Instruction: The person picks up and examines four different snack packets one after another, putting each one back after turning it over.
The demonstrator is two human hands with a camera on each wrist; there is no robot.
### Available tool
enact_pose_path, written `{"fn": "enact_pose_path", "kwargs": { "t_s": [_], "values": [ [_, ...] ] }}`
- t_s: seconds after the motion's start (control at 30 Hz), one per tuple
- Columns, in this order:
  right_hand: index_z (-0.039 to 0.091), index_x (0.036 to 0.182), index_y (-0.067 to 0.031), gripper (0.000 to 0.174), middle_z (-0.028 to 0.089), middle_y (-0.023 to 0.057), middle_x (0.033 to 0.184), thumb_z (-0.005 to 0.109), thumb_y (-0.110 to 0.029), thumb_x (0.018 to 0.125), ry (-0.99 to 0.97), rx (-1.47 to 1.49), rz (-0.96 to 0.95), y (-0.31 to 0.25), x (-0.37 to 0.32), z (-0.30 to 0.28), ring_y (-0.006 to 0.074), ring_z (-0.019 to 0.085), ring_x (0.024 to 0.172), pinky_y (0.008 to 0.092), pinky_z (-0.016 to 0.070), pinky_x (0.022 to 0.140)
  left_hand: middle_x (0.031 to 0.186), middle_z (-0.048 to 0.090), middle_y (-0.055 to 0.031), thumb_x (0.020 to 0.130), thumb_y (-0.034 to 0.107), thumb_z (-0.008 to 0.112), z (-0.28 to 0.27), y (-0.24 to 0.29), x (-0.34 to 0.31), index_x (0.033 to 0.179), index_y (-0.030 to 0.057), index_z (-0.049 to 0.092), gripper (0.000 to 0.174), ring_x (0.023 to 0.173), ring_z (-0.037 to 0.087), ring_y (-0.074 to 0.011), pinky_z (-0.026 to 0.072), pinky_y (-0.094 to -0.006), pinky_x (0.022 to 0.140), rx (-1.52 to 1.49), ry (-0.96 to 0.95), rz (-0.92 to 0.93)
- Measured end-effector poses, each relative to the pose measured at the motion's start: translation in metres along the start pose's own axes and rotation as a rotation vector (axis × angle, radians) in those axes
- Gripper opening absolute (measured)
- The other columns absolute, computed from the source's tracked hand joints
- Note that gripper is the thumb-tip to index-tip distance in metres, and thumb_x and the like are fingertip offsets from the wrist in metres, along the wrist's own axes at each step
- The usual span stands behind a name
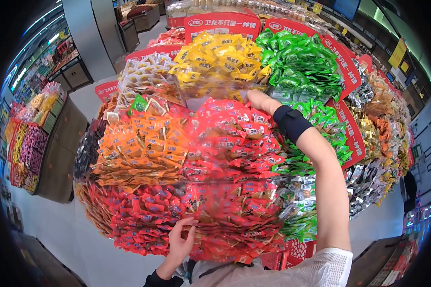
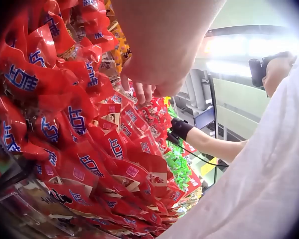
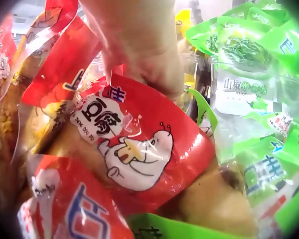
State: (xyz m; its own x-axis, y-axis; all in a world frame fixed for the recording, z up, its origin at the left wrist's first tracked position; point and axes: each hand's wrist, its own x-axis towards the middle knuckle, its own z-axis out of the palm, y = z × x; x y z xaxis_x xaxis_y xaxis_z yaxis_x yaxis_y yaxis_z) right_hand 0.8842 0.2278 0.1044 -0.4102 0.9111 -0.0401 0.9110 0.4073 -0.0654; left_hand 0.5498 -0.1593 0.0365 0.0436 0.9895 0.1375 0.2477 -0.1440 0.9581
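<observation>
My right hand [image 1: 259, 99] reaches to the back of the heap of red snack packets [image 1: 234, 138], just below the yellow packets. In the right wrist view, the hand [image 3: 142, 47] comes down behind a red packet [image 3: 149, 149] printed with a white cartoon figure. Its fingertips are hidden there, and I cannot tell whether they grip anything. Low in front, my left hand [image 1: 181, 243] hovers at the lower red packets [image 1: 151, 210] with loosely bent fingers and thumb apart. The left wrist view shows that hand [image 2: 152, 74] overlapping the packets, holding nothing visible.
Orange packets [image 1: 143, 148] lie at left, yellow packets [image 1: 220, 57] at the back and green packets [image 1: 299, 62] at back right. Red signboards [image 1: 222, 25] stand behind them. Clear dividers separate the bins. A red basket [image 1: 299, 253] is near my body; another display stand [image 1: 57, 148] is at far left.
</observation>
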Motion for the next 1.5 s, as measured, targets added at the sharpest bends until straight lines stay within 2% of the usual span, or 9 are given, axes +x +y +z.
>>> {"fn": "enact_pose_path", "kwargs": {
  "t_s": [0.2, 0.37, 0.5, 0.73, 0.83, 1.0, 1.17, 1.3, 1.5],
  "values": [
    [0.068, 0.088, -0.0121, 0.022, 0.065, 0.0128, 0.090, 0.059, -0.010, 0.068, 0.046, 0.003, 0.071, -0.006, -0.012, -0.013, 0.0319, 0.059, 0.088, 0.0378, 0.0473, 0.077, 0.093, 0.064, -0.0116, 0.078, -0.007, 0.054, -0.004, 0.001, 0.007, 0.105, -0.0004, 0.053, 0.028, 0.089, 0.062, -0.0183, 0.0467, -0.0282, 0.079, 0.045, 0.014, -0.002],
    [0.064, 0.081, 0.0001, 0.015, 0.065, 0.0129, 0.074, 0.053, -0.009, 0.077, 0.024, 0.533, 0.157, 0.006, -0.014, -0.021, 0.0196, 0.065, 0.063, 0.0316, 0.0513, 0.059, 0.094, 0.063, -0.0119, 0.079, -0.006, 0.054, -0.003, -0.002, 0.010, 0.106, -0.0005, 0.052, 0.028, 0.088, 0.062, -0.0184, 0.0475, -0.0277, 0.078, 0.021, -0.007, 0.003],
    [0.061, 0.079, 0.0031, 0.015, 0.063, 0.0081, 0.069, 0.049, -0.007, 0.082, -0.004, 0.810, 0.191, -0.003, -0.029, -0.037, 0.0170, 0.065, 0.063, 0.0277, 0.0511, 0.056, 0.094, 0.062, -0.0121, 0.079, -0.006, 0.055, 0.002, -0.002, 0.013, 0.106, -0.0007, 0.052, 0.027, 0.088, 0.061, -0.0183, 0.0483, -0.0269, 0.076, -0.013, -0.031, 0.014],
    [0.064, 0.084, -0.0019, 0.015, 0.066, 0.0101, 0.073, 0.055, -0.013, 0.081, 0.108, 0.632, 0.176, 0.006, -0.034, -0.032, 0.0190, 0.065, 0.065, 0.0312, 0.0504, 0.060, 0.094, 0.063, -0.0116, 0.079, -0.006, 0.055, 0.003, -0.002, 0.009, 0.106, -0.0002, 0.052, 0.027, 0.087, 0.062, -0.0169, 0.0479, -0.0251, 0.073, -0.004, -0.046, 0.027],
    [0.065, 0.088, -0.0083, 0.018, 0.066, 0.0101, 0.075, 0.056, -0.020, 0.079, 0.395, 0.224, 0.108, -0.018, -0.056, -0.050, 0.0249, 0.064, 0.070, 0.0356, 0.0495, 0.066, 0.095, 0.063, -0.0111, 0.080, -0.005, 0.055, 0.002, -0.002, 0.006, 0.106, 0.0001, 0.052, 0.027, 0.086, 0.062, -0.0159, 0.0477, -0.0245, 0.073, 0.006, -0.043, 0.046],
    [0.065, 0.087, -0.0139, 0.019, 0.065, 0.0110, 0.074, 0.054, -0.027, 0.079, 0.575, 0.129, 0.156, -0.029, -0.082, -0.071, 0.0305, 0.062, 0.071, 0.0408, 0.0482, 0.066, 0.095, 0.063, -0.0107, 0.080, -0.005, 0.055, 0.001, 0.006, 0.002, 0.107, 0.0006, 0.052, 0.027, 0.086, 0.061, -0.0149, 0.0477, -0.0247, 0.073, 0.002, -0.044, 0.039],
    [0.063, 0.090, -0.0039, 0.016, 0.065, 0.0122, 0.075, 0.056, -0.018, 0.084, 0.767, 0.494, 0.101, -0.039, -0.119, -0.095, 0.0226, 0.064, 0.065, 0.0331, 0.0497, 0.058, 0.095, 0.064, -0.0116, 0.081, -0.004, 0.054, 0.003, 0.010, 0.004, 0.107, 0.0008, 0.052, 0.027, 0.089, 0.062, -0.0186, 0.0483, -0.0278, 0.076, 0.015, -0.076, 0.051],
    [0.057, 0.095, 0.0021, 0.014, 0.063, 0.0140, 0.096, 0.048, -0.007, 0.090, 0.607, 1.096, -0.004, -0.064, -0.156, -0.105, 0.0181, 0.064, 0.071, 0.0248, 0.0520, 0.061, 0.095, 0.063, -0.0114, 0.082, -0.003, 0.053, 0.011, 0.027, 0.017, 0.109, 0.0004, 0.052, 0.027, 0.089, 0.062, -0.0189, 0.0477, -0.0284, 0.077, -0.001, -0.111, 0.130],
    [0.056, 0.091, 0.0025, 0.012, 0.062, 0.0169, 0.098, 0.045, -0.001, 0.089, 0.374, 1.105, -0.388, -0.135, -0.214, -0.096, 0.0242, 0.060, 0.095, 0.0335, 0.0507, 0.080, 0.099, 0.062, -0.0101, 0.088, 0.009, 0.048, 0.037, 0.051, 0.061, 0.110, -0.0008, 0.052, 0.024, 0.092, 0.059, -0.0175, 0.0456, -0.0293, 0.080, -0.190, -0.231, 0.232]
  ]
}}
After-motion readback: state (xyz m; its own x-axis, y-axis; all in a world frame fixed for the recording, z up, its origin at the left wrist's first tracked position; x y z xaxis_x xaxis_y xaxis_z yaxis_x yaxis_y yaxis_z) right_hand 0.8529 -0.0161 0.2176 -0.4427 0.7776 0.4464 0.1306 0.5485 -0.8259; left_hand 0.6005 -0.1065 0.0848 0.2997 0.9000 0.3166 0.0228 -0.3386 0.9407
